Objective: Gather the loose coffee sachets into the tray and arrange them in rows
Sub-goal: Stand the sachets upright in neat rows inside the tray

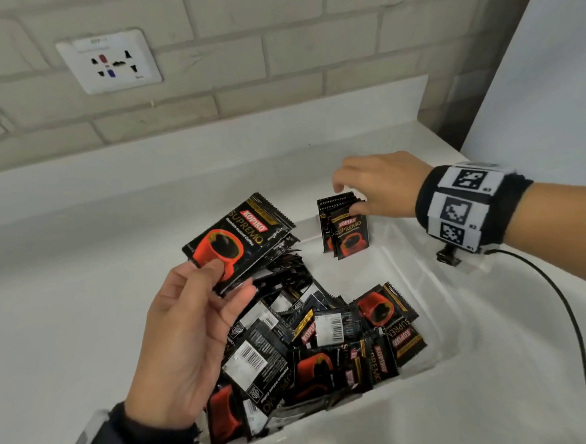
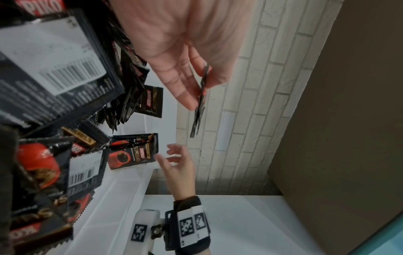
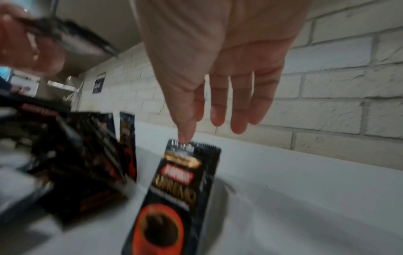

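Observation:
A white tray (image 1: 422, 275) on the counter holds a loose pile of black-and-red coffee sachets (image 1: 313, 344). At its far end a few sachets (image 1: 345, 230) stand upright in a short row. My right hand (image 1: 348, 198) hovers over that row with straight fingers, and its thumb (image 3: 185, 136) touches the top edge of the front sachet (image 3: 185, 189). My left hand (image 1: 228, 280) is raised over the tray's left side. It pinches a small stack of sachets (image 1: 237, 239) between thumb and fingers, and the stack shows edge-on (image 2: 201, 96) in the left wrist view.
The tray sits on a white counter (image 1: 81, 269) against a pale brick wall with a socket plate (image 1: 108, 61). A black cable (image 1: 564, 308) trails from my right wrist band. A white panel (image 1: 550, 68) stands at the right.

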